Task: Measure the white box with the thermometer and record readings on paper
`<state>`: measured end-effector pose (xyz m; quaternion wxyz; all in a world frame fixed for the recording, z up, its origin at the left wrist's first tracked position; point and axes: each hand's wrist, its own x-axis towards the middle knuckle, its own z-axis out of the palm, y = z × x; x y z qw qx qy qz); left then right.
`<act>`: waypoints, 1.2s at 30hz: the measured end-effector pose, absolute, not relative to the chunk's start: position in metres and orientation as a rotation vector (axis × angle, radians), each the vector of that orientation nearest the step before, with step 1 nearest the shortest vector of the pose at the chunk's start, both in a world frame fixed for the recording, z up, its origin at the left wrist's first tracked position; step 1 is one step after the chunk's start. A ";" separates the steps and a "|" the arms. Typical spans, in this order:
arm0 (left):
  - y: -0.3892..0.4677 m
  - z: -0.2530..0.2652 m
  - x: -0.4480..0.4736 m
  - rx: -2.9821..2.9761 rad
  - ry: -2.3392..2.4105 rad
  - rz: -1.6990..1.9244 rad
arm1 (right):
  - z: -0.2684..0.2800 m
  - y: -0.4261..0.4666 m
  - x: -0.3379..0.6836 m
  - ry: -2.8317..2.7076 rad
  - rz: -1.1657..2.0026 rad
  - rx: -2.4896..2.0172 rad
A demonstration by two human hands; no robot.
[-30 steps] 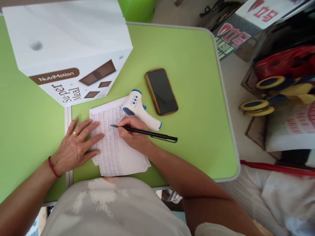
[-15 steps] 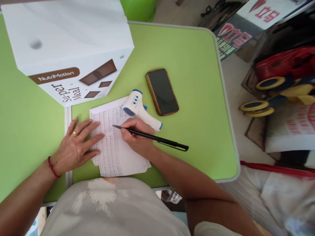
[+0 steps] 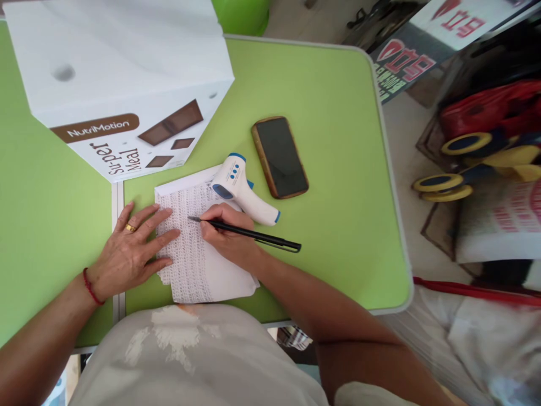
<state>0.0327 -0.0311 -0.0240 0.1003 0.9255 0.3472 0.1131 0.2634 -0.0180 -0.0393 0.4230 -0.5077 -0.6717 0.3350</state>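
My right hand (image 3: 226, 231) is closed around a black pen (image 3: 270, 238), its tip at the handwriting on a sheet of paper (image 3: 230, 276). Rows of small writing cover the left part of the sheet; its right part is blank. Fingers spread, my left hand (image 3: 135, 248) lies flat across the table and the paper's left edge. A white and blue infrared thermometer (image 3: 243, 192) rests on the paper's upper right, just above my right hand. Beyond it lies a dark-screened phone (image 3: 281, 158) in a brown case.
A large white NutriMotion box (image 3: 122, 84) stands at the back left of the green table (image 3: 346, 169). Past the table's right edge are a printed sign (image 3: 401, 65), yellow-rimmed wheels (image 3: 439, 183) and a white sack (image 3: 499, 225). A green container (image 3: 243, 14) stands behind the table.
My right hand and the pen have shifted slightly left over the paper, and the pen's tip now sits further left. My left hand stays in place.
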 end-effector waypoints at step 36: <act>-0.031 -0.026 0.032 2.724 1.022 0.360 | -0.041 -0.018 0.261 -1.694 0.778 -1.265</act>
